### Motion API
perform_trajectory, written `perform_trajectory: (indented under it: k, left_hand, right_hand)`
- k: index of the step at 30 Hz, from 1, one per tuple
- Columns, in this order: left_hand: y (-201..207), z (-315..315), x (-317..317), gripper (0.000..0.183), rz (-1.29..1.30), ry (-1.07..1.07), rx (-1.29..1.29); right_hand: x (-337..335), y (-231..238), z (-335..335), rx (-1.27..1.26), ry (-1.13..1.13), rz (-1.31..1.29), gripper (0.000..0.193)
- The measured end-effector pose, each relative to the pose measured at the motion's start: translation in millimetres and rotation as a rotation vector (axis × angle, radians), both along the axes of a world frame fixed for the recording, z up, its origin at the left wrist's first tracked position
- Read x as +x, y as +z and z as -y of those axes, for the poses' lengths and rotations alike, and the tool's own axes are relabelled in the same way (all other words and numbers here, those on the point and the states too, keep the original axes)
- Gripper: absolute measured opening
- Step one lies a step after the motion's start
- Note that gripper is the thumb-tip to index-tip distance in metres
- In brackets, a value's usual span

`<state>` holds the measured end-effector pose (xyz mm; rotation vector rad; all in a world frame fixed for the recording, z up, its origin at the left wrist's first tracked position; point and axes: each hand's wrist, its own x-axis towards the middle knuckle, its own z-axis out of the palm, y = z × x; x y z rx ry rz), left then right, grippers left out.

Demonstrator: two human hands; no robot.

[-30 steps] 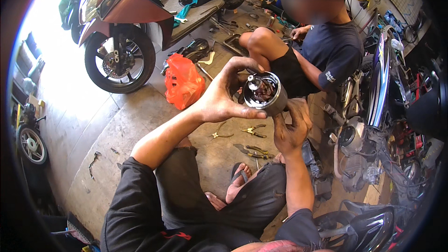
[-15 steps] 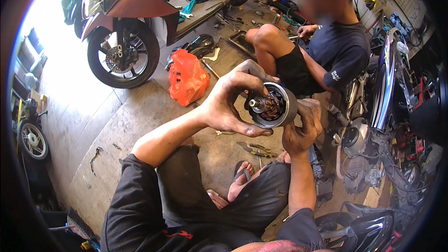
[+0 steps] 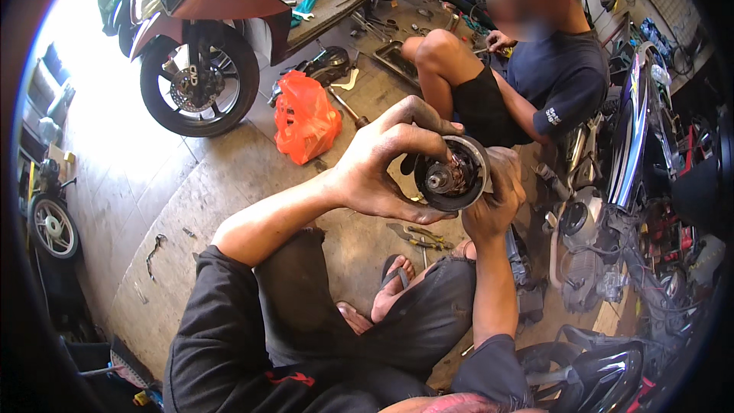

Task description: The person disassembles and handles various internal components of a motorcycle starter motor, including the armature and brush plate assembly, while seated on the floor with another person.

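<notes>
Both hands hold up a small electric motor, its open end facing me. The motor's round metal housing [image 3: 479,154] surrounds an armature [image 3: 442,180] with a metal shaft tip and copper windings. My left hand [image 3: 394,157] curves around the left side, its fingers over the top rim and one fingertip reaching the opening by the windings. The thumb lies along the lower rim. My right hand [image 3: 497,195] grips the housing from the right, with several fingers partly hidden behind it. Both hands are dirty with grease.
Pliers [image 3: 420,237] lie on the floor below the motor. An orange plastic bag [image 3: 306,118] sits left of it, near a motorcycle's front wheel [image 3: 199,80]. A co-worker [image 3: 554,76] squats ahead. Motorcycle engine parts [image 3: 585,237] crowd the right side.
The motor has tilted so its open end and shaft face me more squarely. My left fingers have shifted along the rim, and the right hand has moved slightly up with the housing.
</notes>
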<state>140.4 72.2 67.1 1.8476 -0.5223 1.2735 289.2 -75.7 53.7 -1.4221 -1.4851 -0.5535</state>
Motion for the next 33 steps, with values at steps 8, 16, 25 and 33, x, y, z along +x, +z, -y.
perform_trajectory:
  k: [8,16,25,33]
  left_hand:
    - [7.0,7.3,-5.1,0.067,-0.054,0.088,0.039]
    - [6.7,14.7,-6.2,0.069,-0.068,0.180,0.094]
    - [7.7,17.7,-8.5,0.075,-0.078,0.187,0.089]
    - [0.1,17.0,-1.4,0.085,0.038,0.179,0.065]
  right_hand:
    - [2.0,-7.8,-3.1,-0.078,0.004,-0.050,0.028]
    - [-1.7,-7.3,-8.9,-0.046,0.045,-0.050,0.027]
    - [-5.3,1.3,-5.8,-0.067,0.004,-0.027,0.027]
    - [1.1,-3.3,-4.7,-0.096,0.024,0.029,0.039]
